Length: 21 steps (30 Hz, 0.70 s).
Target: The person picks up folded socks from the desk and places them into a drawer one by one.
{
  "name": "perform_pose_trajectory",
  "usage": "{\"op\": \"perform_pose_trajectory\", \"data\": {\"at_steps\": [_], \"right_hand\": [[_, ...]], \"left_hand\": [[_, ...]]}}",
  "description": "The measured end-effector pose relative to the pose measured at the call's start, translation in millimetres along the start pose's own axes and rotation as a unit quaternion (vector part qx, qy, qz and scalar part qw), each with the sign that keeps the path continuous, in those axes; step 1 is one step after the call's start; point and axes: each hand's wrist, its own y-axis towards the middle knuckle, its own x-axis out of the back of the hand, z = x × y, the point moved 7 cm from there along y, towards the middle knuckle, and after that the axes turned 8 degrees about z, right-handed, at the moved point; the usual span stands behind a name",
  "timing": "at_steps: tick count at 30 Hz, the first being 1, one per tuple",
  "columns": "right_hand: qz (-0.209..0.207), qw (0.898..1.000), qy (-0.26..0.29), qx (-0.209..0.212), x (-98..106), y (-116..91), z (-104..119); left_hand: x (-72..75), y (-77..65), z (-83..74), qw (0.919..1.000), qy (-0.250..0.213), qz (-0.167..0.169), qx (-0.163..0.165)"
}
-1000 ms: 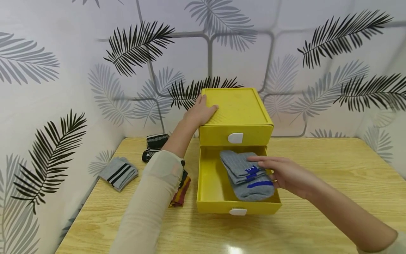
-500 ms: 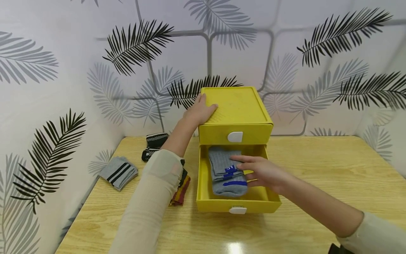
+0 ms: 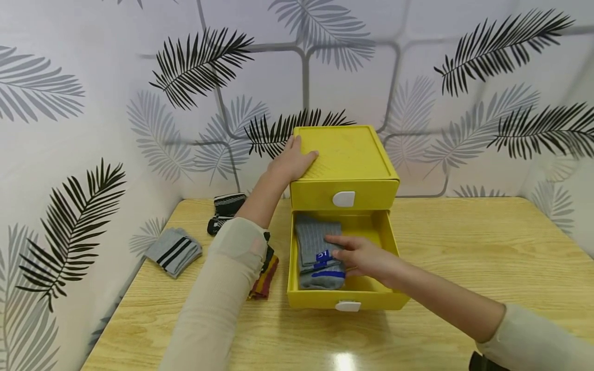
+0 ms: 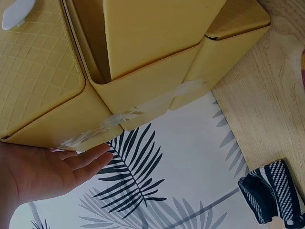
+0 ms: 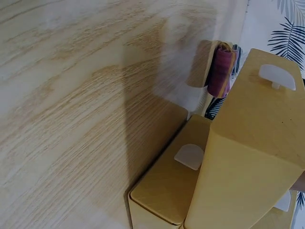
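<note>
A yellow drawer box (image 3: 343, 152) stands on the table, its lower drawer (image 3: 349, 301) pulled out. Folded gray ribbed socks (image 3: 315, 239) with blue marks lie in that drawer, against its left wall. My right hand (image 3: 366, 259) reaches into the drawer, its extended fingers at the right edge of the socks. In the head view my left hand (image 3: 292, 161) rests on the top left edge of the box, thumb over the top. The left wrist view shows this hand (image 4: 52, 171) with straight fingers along the box side. The right wrist view hides most of the right hand behind the drawer front (image 5: 267, 114).
To the left on the wooden table (image 3: 464, 288) lie gray socks with black stripes (image 3: 174, 252) and black-and-white socks (image 3: 227, 208). Red-and-yellow socks (image 3: 263, 281) lie beside the box, partly behind my left arm. A leaf-patterned wall covering (image 3: 417, 62) rises behind.
My right hand has moved left inside the drawer, and the gray socks have slid from its right side to its left wall. My left hand has stayed on the box.
</note>
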Motion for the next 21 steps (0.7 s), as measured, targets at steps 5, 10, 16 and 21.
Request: {"op": "perform_pose_trajectory", "data": {"at_steps": [5, 10, 16, 21], "right_hand": [[-0.006, 0.996, -0.088, 0.015, -1, 1, 3], [-0.007, 0.985, -0.168, 0.037, 1, 3, 5], [-0.004, 0.976, -0.216, 0.023, 8, 0, 6], [-0.002, 0.970, -0.242, 0.015, 18, -12, 16]], "left_hand": [[0.0, -0.2, -0.3, 1.0000, -0.003, 0.002, 0.000], [-0.2, -1.0, -0.4, 1.0000, -0.005, 0.003, 0.000], [-0.3, -2.0, -0.7, 1.0000, -0.007, 0.003, -0.002], [0.0, -2.5, -0.9, 1.0000, -0.008, 0.004, -0.001]]}}
